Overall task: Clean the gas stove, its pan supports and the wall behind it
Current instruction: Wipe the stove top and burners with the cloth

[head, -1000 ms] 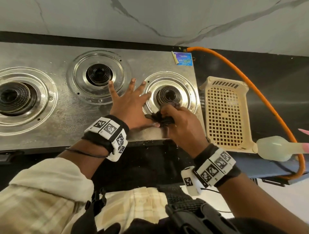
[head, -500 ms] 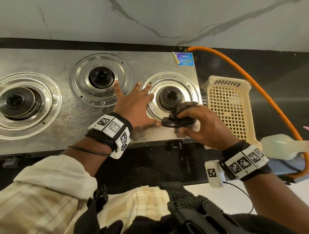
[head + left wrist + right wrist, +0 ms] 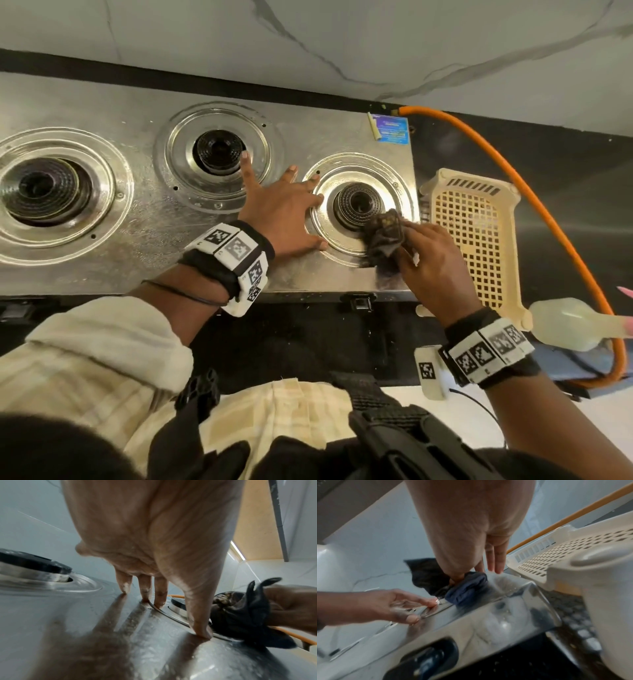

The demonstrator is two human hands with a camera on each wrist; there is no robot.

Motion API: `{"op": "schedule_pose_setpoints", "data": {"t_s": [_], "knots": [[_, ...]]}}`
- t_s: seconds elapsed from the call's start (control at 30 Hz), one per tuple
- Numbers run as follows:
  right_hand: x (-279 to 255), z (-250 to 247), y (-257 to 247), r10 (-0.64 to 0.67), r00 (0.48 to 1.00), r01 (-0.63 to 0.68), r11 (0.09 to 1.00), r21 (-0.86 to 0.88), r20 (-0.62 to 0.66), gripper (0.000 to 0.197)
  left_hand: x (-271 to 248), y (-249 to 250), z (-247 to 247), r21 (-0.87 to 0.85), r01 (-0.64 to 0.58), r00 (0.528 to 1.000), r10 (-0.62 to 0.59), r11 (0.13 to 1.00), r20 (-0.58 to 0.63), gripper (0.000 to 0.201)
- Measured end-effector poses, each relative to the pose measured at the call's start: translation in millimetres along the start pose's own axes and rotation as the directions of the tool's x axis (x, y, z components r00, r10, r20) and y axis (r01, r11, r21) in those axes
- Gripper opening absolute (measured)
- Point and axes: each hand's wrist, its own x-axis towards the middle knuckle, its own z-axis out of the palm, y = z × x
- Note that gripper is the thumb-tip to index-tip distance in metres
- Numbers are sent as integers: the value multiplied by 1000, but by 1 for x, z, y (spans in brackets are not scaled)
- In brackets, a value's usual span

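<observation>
Steel three-burner gas stove (image 3: 144, 240) sits on a black counter (image 3: 565, 212), against the marble wall (image 3: 342, 41); no pan supports on it. Landmark: the right burner (image 3: 358, 209). Left hand (image 3: 284, 212) lies flat on the stove top just left of that burner, fingers (image 3: 145, 588) spread and straight, tips pressing the steel, thumb on the edge of the burner's drip ring; one fingertip reaches the middle burner (image 3: 219, 152). Right hand (image 3: 435, 263) is at the near-right side of the right burner, thumb and front fingers pinching a dark bunched cloth (image 3: 385, 236) that touches the ring; in the right wrist view its other fingers (image 3: 494, 561) are straight and held together. Blue sticker (image 3: 390, 128) on the stove's corner behind the right burner. Cream perforated plastic basket (image 3: 476, 233) on the counter just right of that burner, orange gas hose (image 3: 534, 202) curving behind and right of the basket, pale plastic bottle (image 3: 568, 325) lying by the basket's near corner.
</observation>
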Motion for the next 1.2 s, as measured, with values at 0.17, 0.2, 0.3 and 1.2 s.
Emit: {"op": "schedule_pose_setpoints", "data": {"t_s": [0.17,0.2,0.3,1.2], "knots": [[-14,15,-34,-138,977,145,989,-32,164,29,0,0,1,15,-9,1000,9,1000,-22,79],[-16,22,-45,-125,975,138,989,-60,185,29,0,1,1,4,-11,1000,11,1000,-20,82],[-10,39,-68,-64,987,85,987,-138,150,16,-3,0,-4,-13,-13,1000,13,1000,9,84],[121,-31,1,148,974,-61,901,-430,171,18,3,-2,-13,86,-43,996,36,995,78,74]]}}
